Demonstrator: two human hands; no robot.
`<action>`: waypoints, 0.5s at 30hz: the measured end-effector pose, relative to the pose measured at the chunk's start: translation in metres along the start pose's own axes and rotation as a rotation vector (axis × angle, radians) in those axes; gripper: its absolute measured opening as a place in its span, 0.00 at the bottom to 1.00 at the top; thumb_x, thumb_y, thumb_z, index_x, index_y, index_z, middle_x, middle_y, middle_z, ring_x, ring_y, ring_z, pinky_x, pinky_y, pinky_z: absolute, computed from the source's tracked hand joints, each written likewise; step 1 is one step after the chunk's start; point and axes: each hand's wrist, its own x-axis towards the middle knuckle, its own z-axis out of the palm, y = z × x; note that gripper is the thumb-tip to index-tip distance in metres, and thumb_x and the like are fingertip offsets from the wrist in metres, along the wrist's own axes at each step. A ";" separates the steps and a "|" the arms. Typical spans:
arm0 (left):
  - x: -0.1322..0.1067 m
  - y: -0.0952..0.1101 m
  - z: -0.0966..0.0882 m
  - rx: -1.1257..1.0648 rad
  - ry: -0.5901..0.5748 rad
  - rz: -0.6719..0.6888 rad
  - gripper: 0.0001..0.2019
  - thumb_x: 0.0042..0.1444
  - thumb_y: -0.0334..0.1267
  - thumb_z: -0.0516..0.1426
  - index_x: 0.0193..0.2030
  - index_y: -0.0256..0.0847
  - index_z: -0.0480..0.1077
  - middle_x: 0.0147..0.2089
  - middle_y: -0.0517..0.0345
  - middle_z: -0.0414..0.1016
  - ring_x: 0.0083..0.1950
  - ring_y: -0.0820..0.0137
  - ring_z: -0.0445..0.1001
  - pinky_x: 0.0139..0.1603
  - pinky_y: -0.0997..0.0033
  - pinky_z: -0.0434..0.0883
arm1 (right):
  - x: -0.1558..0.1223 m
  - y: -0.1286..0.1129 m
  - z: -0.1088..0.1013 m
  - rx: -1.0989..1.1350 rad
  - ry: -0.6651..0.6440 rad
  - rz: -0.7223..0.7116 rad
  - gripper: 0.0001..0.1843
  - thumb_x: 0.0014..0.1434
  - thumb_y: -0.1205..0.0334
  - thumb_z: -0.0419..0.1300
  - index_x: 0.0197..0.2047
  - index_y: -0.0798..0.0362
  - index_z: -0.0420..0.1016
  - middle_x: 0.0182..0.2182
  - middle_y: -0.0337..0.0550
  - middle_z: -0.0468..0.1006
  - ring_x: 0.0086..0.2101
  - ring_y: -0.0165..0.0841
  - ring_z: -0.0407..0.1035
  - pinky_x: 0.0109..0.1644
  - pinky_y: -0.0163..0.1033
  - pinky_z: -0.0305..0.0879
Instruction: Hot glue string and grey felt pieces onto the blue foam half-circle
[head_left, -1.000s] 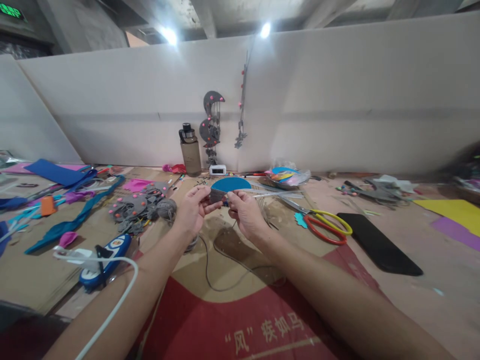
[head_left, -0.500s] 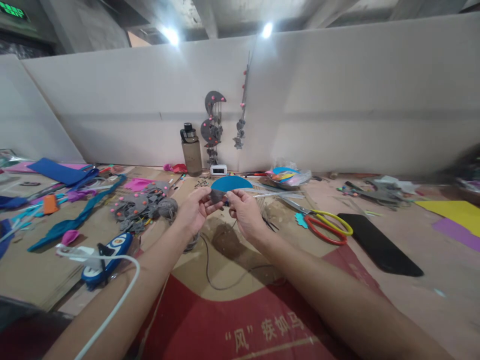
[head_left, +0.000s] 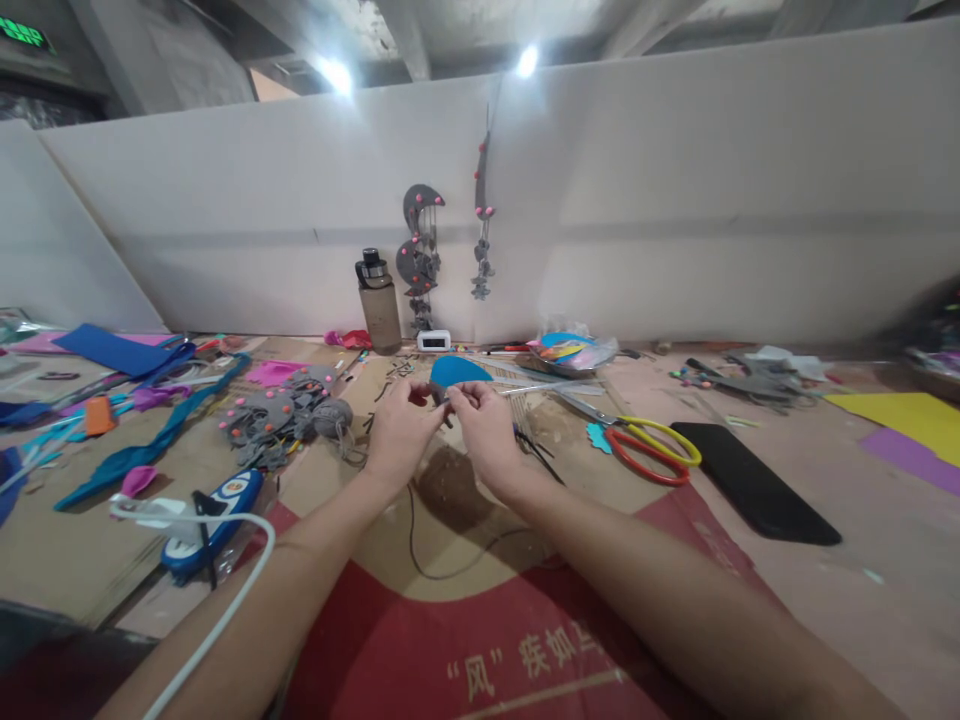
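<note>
A small dark grey felt piece [head_left: 438, 393] is pinched between the thumb and fingers of my left hand [head_left: 403, 432]. My right hand [head_left: 489, 432] is closed, its fingertips pressed together at the piece's right edge; what lies between them is too small to make out. Below the hands, a thin grey cord [head_left: 412, 540] curves over the cardboard [head_left: 375, 580]. Just behind the fingers lies a blue rounded sheet [head_left: 461, 371]. To the left sit a ball of grey yarn [head_left: 332, 417] and a heap of grey felt shapes with pink dots [head_left: 274, 415].
Scissors with red and yellow handles [head_left: 652, 450] lie right of my hands, beside a black phone-like slab [head_left: 754, 483]. A bottle [head_left: 379, 305] stands by the white partition [head_left: 637, 200], where grey felt strings [head_left: 421, 250] hang. A white cable [head_left: 240, 590] crosses my left forearm.
My left hand has turned so that its back faces me more, and the felt piece now shows less of its flat side. Both hands have drawn closer together.
</note>
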 end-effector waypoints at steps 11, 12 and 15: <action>0.004 0.006 -0.003 -0.428 -0.044 -0.384 0.06 0.46 0.38 0.62 0.27 0.38 0.70 0.18 0.63 0.70 0.13 0.76 0.61 0.18 0.74 0.58 | -0.005 -0.003 -0.006 -0.238 -0.061 -0.200 0.06 0.56 0.59 0.54 0.37 0.50 0.68 0.30 0.38 0.70 0.31 0.30 0.63 0.37 0.35 0.59; 0.005 0.005 -0.002 -0.489 -0.043 -0.421 0.07 0.45 0.37 0.62 0.28 0.38 0.70 0.20 0.62 0.71 0.14 0.76 0.63 0.18 0.75 0.60 | -0.004 -0.002 -0.007 -0.232 -0.059 -0.195 0.06 0.56 0.59 0.54 0.36 0.50 0.67 0.30 0.37 0.69 0.31 0.29 0.63 0.36 0.35 0.59; 0.008 0.002 0.001 -0.718 -0.050 -0.507 0.07 0.46 0.34 0.62 0.29 0.36 0.67 0.27 0.57 0.74 0.23 0.73 0.72 0.27 0.72 0.72 | -0.002 0.001 -0.008 -0.232 -0.082 -0.174 0.04 0.56 0.60 0.54 0.33 0.51 0.65 0.30 0.37 0.69 0.31 0.29 0.63 0.37 0.35 0.59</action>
